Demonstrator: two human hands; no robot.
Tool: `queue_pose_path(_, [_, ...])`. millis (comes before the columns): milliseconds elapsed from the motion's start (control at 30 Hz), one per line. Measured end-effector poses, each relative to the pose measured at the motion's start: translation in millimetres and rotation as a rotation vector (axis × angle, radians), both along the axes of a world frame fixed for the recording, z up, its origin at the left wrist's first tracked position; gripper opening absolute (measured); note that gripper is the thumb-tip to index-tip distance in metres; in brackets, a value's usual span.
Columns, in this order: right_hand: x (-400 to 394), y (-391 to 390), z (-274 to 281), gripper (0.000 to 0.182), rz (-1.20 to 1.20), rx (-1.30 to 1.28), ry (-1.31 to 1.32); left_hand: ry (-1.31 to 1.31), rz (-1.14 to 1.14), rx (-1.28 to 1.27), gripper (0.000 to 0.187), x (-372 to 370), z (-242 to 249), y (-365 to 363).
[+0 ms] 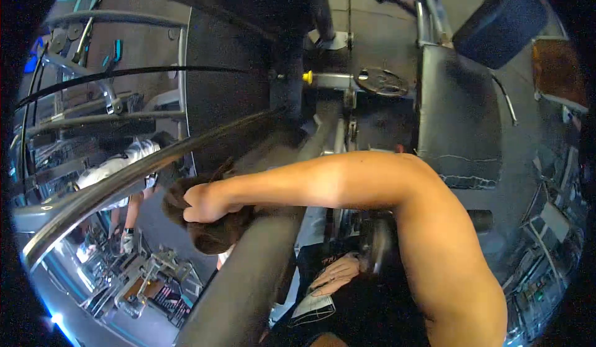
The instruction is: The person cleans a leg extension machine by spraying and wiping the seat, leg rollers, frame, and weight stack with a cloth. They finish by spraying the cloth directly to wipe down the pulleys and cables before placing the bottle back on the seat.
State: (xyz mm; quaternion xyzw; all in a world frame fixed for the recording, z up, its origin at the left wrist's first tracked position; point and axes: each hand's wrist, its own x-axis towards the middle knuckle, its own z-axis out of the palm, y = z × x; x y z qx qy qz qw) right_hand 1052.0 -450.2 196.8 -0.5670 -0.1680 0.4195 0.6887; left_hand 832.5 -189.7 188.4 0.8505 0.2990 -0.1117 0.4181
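Dark clothing (366, 297), nearest: left hand (338, 275), ownership inferred, lying across its upper part, fingers outstretched and grasping nothing visible; a printed light patch (312, 308) just beside the fingertips, near the clothing's left edge. Right arm (354, 176): bent, reaching across a thick grey bar (245, 285). Right hand (205, 204): against a dark brown mass (214, 235), possibly hair, beyond the bar's left edge; fingers look bent, but blur leaves it impossible to tell whether they grasp it. Metal rail (152, 164): slanting past, on the left. Black pad (459, 111): one, its lower edge worn and cracked. Weight plate (382, 82): one, round, off the pad's left edge, with a yellow knob (307, 77) farther left. Dark blue seat (506, 24): one, near the pad's upper right corner. Room: grey floor (375, 24), metal frames, and a bent-over person in a white top (115, 167), beyond the rail.
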Motion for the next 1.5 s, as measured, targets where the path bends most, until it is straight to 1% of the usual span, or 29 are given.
queue_pose_path(67, [-1, 13, -10, 0.04, 0.005, -0.114, -0.25, -0.022, -0.017, 0.0, 0.049, -5, -1, 4])
queue_pose_path(133, [-9, 33, -61, 0.037, -0.157, -0.191, -0.283, -0.037, -0.031, 0.004, 0.051, -14, -1, 8])
queue_pose_path(200, [-12, 13, -90, 0.037, -0.12, -0.382, -0.248, -0.058, -0.042, -0.004, 0.054, -21, -2, 13])
queue_pose_path(267, [-18, -14, -107, 0.041, 0.12, -0.321, -0.155, -0.08, -0.051, -0.007, 0.057, -28, -7, 13])
queue_pose_path(333, [-22, -54, -71, 0.047, 0.018, -0.203, 0.064, -0.085, -0.059, -0.022, 0.06, -35, -14, 11])
queue_pose_path(400, [-35, -98, -32, 0.051, -0.335, -0.177, 0.095, -0.094, -0.116, -0.016, 0.062, -45, -31, 21])
queue_pose_path(433, [-49, -131, -2, 0.049, -0.481, -0.233, 0.004, -0.276, -0.451, 0.294, 0.071, -64, -85, 85])
queue_pose_path(467, [-54, -161, 7, 0.037, -0.459, -0.349, -0.216, -0.253, -0.525, 0.26, 0.065, -68, -86, 77])
queue_pose_path(500, [-73, -202, -14, 0.023, -0.537, -0.54, -1.132, -0.33, -0.541, 0.242, 0.063, -69, -82, 55])
queue_pose_path(533, [-104, -222, 11, 0.018, -0.756, -0.188, -0.418, -0.401, -0.551, 0.223, 0.061, -73, -72, 31])
queue_pose_path(567, [-135, -242, 37, 0.013, -1.176, 0.306, 0.224, -0.336, -0.513, 0.233, 0.048, -80, -69, 17])
queue_pose_path(600, [-183, -282, 47, 0.014, -1.075, 0.561, 0.129, -0.275, -0.478, 0.246, 0.036, -85, -65, 4])
queue_pose_path(633, [-228, -310, 45, 0.016, -1.283, 0.529, 0.153, -0.298, -0.589, 0.012, 0.029, -85, -54, -9])
queue_pose_path(667, [-280, -327, 66, 0.019, -1.27, 0.683, 0.087, -0.307, -0.519, -0.011, 0.022, -102, -61, -12])
queue_pose_path(700, [-338, -349, 59, 0.023, -1.402, 0.612, -0.063, -0.366, -0.552, 0.023, 0.021, -119, -79, -5])
queue_pose_path(733, [-395, -359, 75, 0.028, -1.452, 0.686, 0.001, -0.427, -0.583, 0.058, 0.02, -137, -99, 2])
queue_pose_path(867, [-623, -386, 85, 0.036, -1.996, 0.414, 0.001, -0.369, -0.539, 0.085, 0.018, -236, -127, -36])
queue_pose_path(900, [-684, -397, 74, 0.036, -2.086, 0.382, 0.032, -0.376, -0.565, 0.084, 0.018, -256, -135, -50])
queue_pose_path(933, [-742, -401, 63, 0.036, -2.191, 0.35, 0.065, -0.383, -0.606, 0.079, 0.018, -268, -137, -63])
queue_pose_path(1000, [-823, -390, 69, 0.034, -2.478, 0.189, 0.141, -0.443, -0.821, 0.123, 0.019, -292, -155, -99])
queue_pose_path(1067, [-878, -392, 100, 0.032, -2.529, 0.146, 0.219, -0.472, -0.981, 0.134, 0.02, -312, -169, -143])
queue_pose_path(1167, [-943, -420, 118, 0.032, -2.554, 0.284, 0.171, -0.375, -1.026, 0.05, 0.019, -344, -149, -238])
queue_pose_path(1200, [-956, -432, 123, 0.033, -2.573, 0.271, 0.146, -0.351, -1.041, 0.027, 0.019, -352, -145, -268])
queue_pose_path(1233, [-967, -446, 126, 0.033, -2.586, 0.263, 0.122, -0.456, -1.133, 0.017, 0.019, -359, -149, -291])
queue_pose_path(1267, [-973, -460, 127, 0.034, -2.594, 0.255, 0.103, -0.477, -1.171, -0.047, 0.02, -366, -130, -324])
queue_pose_path(1367, [-969, -512, 131, 0.034, -2.551, 0.286, 0.051, -0.487, -1.237, -0.173, 0.021, -385, -104, -408])
queue_pose_path(1433, [-967, -548, 133, 0.035, -2.506, 0.271, 0.075, -0.35, -1.102, -0.306, 0.023, -401, -91, -466])
queue_pose_path(1467, [-966, -564, 134, 0.036, -2.486, 0.262, 0.084, -0.283, -1.036, -0.375, 0.025, -406, -91, -492])
queue_pose_path(1500, [-969, -579, 133, 0.038, -2.471, 0.191, 0.084, -0.257, -1.032, -0.44, 0.027, -407, -102, -518])
